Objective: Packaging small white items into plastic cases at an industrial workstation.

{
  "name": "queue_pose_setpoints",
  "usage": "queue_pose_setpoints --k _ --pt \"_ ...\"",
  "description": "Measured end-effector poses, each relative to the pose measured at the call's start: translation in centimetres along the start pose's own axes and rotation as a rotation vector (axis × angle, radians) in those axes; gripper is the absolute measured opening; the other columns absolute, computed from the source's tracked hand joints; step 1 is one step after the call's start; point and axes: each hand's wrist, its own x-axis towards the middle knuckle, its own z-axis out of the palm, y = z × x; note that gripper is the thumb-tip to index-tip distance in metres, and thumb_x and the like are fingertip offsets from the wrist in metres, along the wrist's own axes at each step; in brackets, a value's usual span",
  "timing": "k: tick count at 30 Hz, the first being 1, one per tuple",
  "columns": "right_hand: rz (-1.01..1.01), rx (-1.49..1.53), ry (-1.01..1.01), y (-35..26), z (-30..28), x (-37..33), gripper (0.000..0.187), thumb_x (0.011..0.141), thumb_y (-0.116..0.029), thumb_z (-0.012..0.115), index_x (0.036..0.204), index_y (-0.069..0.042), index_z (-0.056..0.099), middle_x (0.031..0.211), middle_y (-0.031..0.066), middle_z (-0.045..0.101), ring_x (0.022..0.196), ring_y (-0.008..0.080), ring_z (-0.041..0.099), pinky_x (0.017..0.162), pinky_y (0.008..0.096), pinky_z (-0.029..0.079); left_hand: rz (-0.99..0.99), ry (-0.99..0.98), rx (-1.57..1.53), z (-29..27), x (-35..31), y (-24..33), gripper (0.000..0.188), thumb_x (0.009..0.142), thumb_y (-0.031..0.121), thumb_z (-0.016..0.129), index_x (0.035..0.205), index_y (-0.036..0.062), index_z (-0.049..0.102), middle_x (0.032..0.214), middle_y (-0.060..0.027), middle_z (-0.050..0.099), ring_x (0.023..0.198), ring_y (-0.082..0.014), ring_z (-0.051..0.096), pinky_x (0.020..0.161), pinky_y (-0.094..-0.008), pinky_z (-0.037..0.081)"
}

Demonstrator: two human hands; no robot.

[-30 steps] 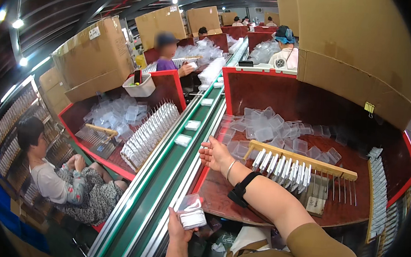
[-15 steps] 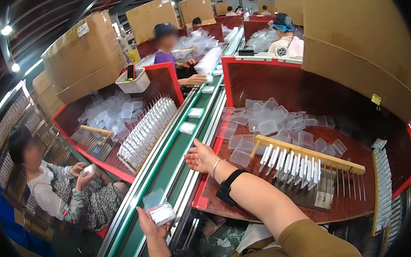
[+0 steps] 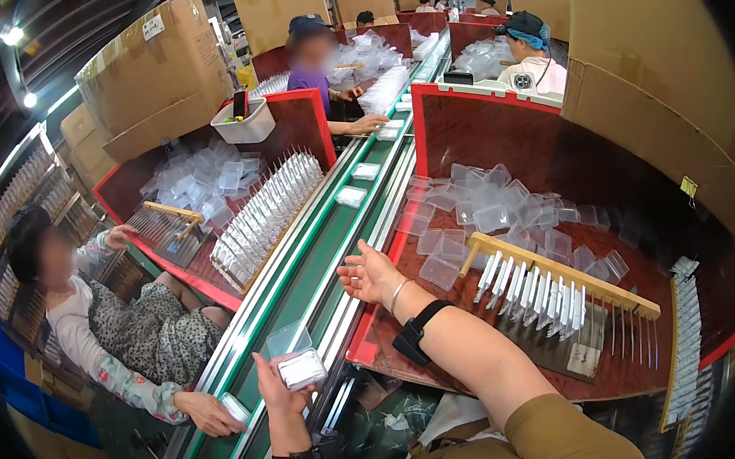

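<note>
Head view: hands apart. Left hand point(image 3: 279, 386) grips a clear box point(image 3: 301, 369), lid up, white contents inside, above the conveyor point(image 3: 318, 256) and off the near-left corner of the bench point(image 3: 387, 343). Right hand point(image 3: 368, 275) empty, fingers loosely curled, by the bench's left edge.

Bench dark red, worn. Loose clear cases point(image 3: 492, 206) heap along the back edge; wooden-barred rack point(image 3: 567, 275) with white packets point(image 3: 535, 299) right of middle; packed strip point(image 3: 685, 341) along the right edge.

Room: green belt bears white boxes point(image 3: 351, 196); cardboard sheet point(image 3: 663, 97) above the bench; co-worker's hand point(image 3: 213, 413) touches a box at the belt's left edge; lamps point(image 3: 11, 35) overhead.
</note>
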Motion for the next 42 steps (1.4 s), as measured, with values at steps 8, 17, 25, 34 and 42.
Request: queue_pose_setpoints --k 8,17,25,34,42 --pt "0.0 0.051 0.01 0.3 -0.3 0.0 0.07 0.096 -0.058 0.041 0.139 -0.003 0.034 0.097 0.013 0.058 0.075 0.0207 0.055 0.064 0.0353 0.047 -0.021 0.021 0.0 0.3 -0.5 0.3 0.073 0.092 0.07 0.029 0.099 0.0011 0.052 0.084 -0.0195 0.065 0.062 -0.0336 0.064 0.039 -0.0367 0.045" --pt "-0.056 0.31 -0.012 -0.3 -0.4 -0.2 0.079 0.093 -0.064 0.04 0.14 -0.002 0.032 0.097 0.0135 0.058 0.077 0.0226 0.055 0.064 0.0371 0.048 -0.062 -0.026 0.052 1.7 -0.2 -0.2 0.072 0.093 0.068 0.028 0.095 0.0021 0.056 0.084 -0.0182 0.066 0.061 -0.0309 0.064 0.039 -0.0352 0.046" --pt "-0.022 -0.207 0.09 3.4 -2.3 -3.5 0.068 0.092 -0.063 0.042 0.124 -0.003 0.047 0.097 0.014 0.062 0.074 0.0224 0.06 0.063 0.0343 0.05 -0.15 -0.104 0.02 4.2 -1.5 -1.9 0.07 0.095 0.066 0.025 0.096 0.0015 0.053 0.082 -0.019 0.066 0.06 -0.0326 0.064 0.038 -0.0362 0.047" --pt "-0.57 -0.896 -0.122 8.8 -3.3 -13.8 0.042 0.099 -0.038 0.045 0.101 0.0 0.063 0.091 0.0132 0.067 0.081 0.0283 0.065 0.078 0.0377 0.052 -0.274 -0.344 0.275 1.8 -2.1 -7.4 0.092 0.091 0.072 0.014 0.116 -0.0066 0.054 0.085 -0.0208 0.068 0.059 -0.0304 0.066 0.042 -0.0367 0.054" --pt "-1.415 -1.649 -0.194 12.3 -5.3 -20.2 0.032 0.081 -0.021 0.063 0.11 -0.009 0.059 0.098 0.0077 0.062 0.093 0.0291 0.06 0.086 0.0408 0.047 -0.541 -0.284 0.111 1.3 -3.8 -8.8 0.038 0.093 0.031 0.047 0.113 0.0009 0.057 0.106 -0.0149 0.065 0.097 -0.0297 0.064 0.078 -0.0457 0.055"
